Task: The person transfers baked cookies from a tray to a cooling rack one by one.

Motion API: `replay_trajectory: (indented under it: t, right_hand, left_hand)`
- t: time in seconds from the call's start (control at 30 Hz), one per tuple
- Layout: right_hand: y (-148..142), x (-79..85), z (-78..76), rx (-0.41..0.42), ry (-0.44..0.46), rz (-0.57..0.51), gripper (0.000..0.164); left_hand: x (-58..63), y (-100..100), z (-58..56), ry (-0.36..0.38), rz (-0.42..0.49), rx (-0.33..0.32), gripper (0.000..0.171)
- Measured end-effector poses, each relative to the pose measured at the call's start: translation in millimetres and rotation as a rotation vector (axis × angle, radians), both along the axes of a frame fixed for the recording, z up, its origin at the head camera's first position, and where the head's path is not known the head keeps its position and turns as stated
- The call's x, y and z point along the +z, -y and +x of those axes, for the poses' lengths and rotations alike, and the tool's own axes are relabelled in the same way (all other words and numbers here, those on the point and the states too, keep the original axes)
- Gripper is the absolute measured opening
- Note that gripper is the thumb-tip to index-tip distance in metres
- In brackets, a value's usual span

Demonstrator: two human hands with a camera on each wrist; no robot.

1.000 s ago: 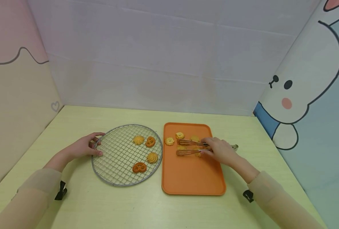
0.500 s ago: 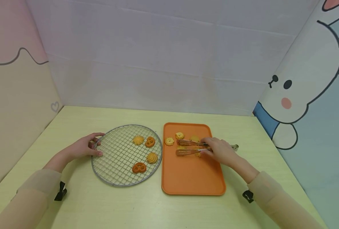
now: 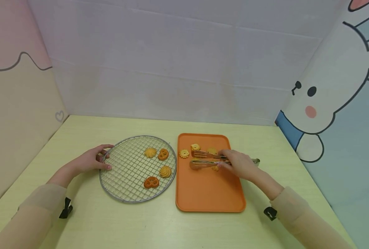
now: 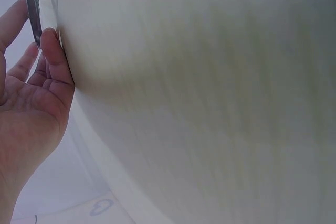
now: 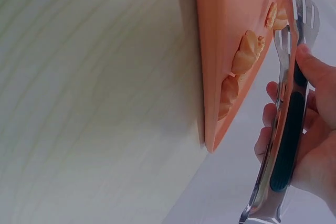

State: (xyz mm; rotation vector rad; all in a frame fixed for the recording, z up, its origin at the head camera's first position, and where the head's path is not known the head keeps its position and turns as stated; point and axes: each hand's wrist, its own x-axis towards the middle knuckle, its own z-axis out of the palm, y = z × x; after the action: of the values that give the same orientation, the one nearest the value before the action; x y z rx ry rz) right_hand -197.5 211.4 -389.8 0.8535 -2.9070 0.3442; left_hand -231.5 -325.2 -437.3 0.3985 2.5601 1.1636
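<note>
My left hand (image 3: 92, 160) holds the left rim of a round wire cooling rack (image 3: 122, 199), thumb over the edge. On the rack's right half lie a swirl cookie (image 3: 165, 171), a flower-shaped cookie (image 3: 150, 152), a small pretzel (image 3: 163, 154) and a darker pretzel (image 3: 151, 182). My right hand (image 3: 240, 164) grips metal tongs (image 5: 289, 135) with dark grips, their slotted ends spread apart and pointing left over an orange tray (image 3: 209, 193). Under and around the tong ends are several cookies, among them a ring-shaped one (image 3: 184, 153); the tongs partly hide some.
Tray and rack stand side by side, almost edge to edge, on a pale wooden table (image 3: 134, 224). A white wall (image 3: 172, 69) rises behind the table, with printed panels at left and right. A black strap piece (image 3: 66, 208) hangs at each sleeve.
The tong ends have shifted slightly left over the tray's cookies. My left hand, the rack and its cookies stay in place.
</note>
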Motion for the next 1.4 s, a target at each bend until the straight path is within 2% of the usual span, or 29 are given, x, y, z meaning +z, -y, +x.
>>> replay_trajectory:
  t: [0.23,0.57,0.93,1.13,1.4]
  right_hand:
    - [5,9.5,1.9,-0.009,0.036,0.002,0.036]
    - [14,24.1,3.7,0.02,0.022,-0.024,0.034]
    - [32,45.6,1.0,0.028,0.025,-0.014,0.039]
    - [44,51.4,0.1,0.037,0.035,-0.021,0.044]
    - [66,53.0,-3.3,0.056,-0.02,-0.002,0.044]
  left_hand:
    - [-0.6,0,-0.3,-0.006,0.0,-0.001,0.09]
    - [1.0,-1,0.7,-0.007,-0.001,-0.002,0.089]
    - [-0.6,1,-0.6,-0.006,0.013,-0.01,0.089]
    - [-1.2,1,-1.0,-0.002,0.015,-0.01,0.089]
    - [0.0,0,0.6,-0.012,-0.002,-0.004,0.089]
